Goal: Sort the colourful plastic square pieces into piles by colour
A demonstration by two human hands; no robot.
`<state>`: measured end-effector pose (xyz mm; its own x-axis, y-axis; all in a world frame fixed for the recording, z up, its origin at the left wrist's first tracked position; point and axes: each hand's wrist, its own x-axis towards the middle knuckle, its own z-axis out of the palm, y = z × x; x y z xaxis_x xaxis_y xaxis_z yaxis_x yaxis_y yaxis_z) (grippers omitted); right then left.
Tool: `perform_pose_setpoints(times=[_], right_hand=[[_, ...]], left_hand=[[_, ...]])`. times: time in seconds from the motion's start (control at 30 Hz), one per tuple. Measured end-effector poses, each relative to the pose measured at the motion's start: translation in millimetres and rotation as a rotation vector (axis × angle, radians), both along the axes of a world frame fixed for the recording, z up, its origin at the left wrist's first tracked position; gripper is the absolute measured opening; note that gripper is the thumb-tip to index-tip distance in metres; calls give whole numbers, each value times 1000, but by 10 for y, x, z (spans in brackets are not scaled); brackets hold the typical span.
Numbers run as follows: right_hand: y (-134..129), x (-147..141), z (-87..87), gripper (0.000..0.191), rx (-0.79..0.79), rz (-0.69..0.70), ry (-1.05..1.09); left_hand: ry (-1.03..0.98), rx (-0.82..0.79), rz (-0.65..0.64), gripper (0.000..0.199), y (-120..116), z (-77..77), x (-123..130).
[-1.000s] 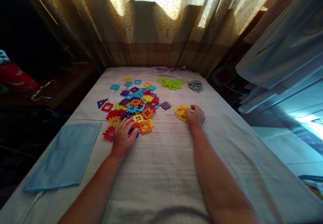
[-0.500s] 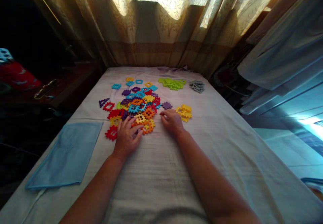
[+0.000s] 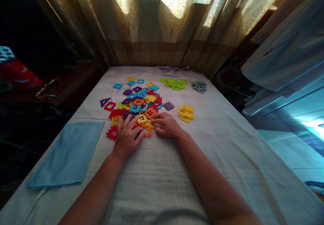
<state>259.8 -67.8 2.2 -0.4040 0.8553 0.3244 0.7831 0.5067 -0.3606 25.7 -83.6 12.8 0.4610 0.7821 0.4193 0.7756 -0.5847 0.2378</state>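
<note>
We are facing a piece pile (image 3: 138, 101) lying on the sheet (image 3: 157, 174), behind and right of the cloth (image 3: 72, 154), before the curtain (image 3: 149, 25).

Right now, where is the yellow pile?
In the head view, the yellow pile lies right of the right hand, nearer the camera than the green pile.

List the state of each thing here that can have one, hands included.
Mixed pile: loose, colors jumbled.
Left hand: spread over the pile's near edge.
Right hand: curled at the pile's near right edge; grip unclear.
Yellow cluster: overlapping, apart from the pile.
Lime-green pieces: heaped together.
Gray pieces: heaped together.
Blue cloth: lying flat.
Curtain: hanging in folds.
</note>
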Motion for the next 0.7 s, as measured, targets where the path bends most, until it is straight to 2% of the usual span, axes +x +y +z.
perform_pose_setpoints(times=[0.43, 0.7], right_hand=[[-28, -25, 205, 15, -148, 30, -49], [-66, -2, 374, 15, -221, -16, -132]], left_hand=[[-50, -20, 28, 33, 39, -17, -31], [-73, -36, 28, 32, 53, -44, -34]])
